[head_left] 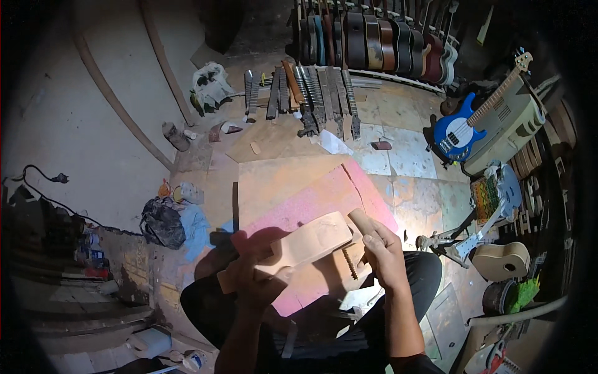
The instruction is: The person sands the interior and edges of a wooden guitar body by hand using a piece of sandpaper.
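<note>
1. We're holding the pale wooden piece (314, 240) above the pink board (333, 190), in front of our lap; its broad end is pointing up and R, its narrower end is running into shadow at lower L.
2. Risk: we're supporting it w/ the L hand (261, 283) only, toward the narrower end, so the broad end is hanging free; a hard push there could prob. twist it out of our grip.
3. Risk: the brown roll (360, 223) is sitting just beside that broad end (contact: can't tell), so a careless knock could poss. dent the edge.
4. Risk: a dark toothed strip (349, 262) is showing btwn the piece and the R hand (386, 255); if its teeth are sharp, dropping that hand could scrape knuckles.
5. L pose: forearm's rising from the lower edge, thumb's pressing the near face, fingers are clamping the piece from beneath, tips hidden.
6. R pose: forearm's angling up, wrist approx. straight, thumb and fingers are pinching the roll's lower part, its top sticking out up-L.
</note>
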Motion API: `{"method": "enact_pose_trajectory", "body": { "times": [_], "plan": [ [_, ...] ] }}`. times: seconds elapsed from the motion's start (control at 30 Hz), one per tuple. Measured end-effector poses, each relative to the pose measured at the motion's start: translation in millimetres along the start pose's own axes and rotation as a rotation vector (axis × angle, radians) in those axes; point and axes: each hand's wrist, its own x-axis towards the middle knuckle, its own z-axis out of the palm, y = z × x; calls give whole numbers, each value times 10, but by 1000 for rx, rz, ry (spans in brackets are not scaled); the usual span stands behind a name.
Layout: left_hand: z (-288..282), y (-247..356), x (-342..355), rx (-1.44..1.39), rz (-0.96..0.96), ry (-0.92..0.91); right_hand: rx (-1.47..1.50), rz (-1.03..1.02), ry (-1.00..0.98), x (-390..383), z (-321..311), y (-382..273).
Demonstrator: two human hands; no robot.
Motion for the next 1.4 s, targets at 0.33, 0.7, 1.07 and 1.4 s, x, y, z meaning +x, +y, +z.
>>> {"method": "enact_pose_trajectory", "body": {
  "times": [0.33, 0.7, 1.07, 1.4],
  "plan": [
    [15, -78, 56, -426, -412, -112, -43, -183, -181, -19, 424, -678],
    [384, 821, 25, -225, -453, 198, -157, -237, -19, 21, 554, -523],
    [-726, 285, -143, 556, -172, -393, -166, -303, 37, 44, 346, -342],
    [-15, -707, -618, -602, -792, -187, -15, -177, -71, 74, 99, -149]
  ]
}}
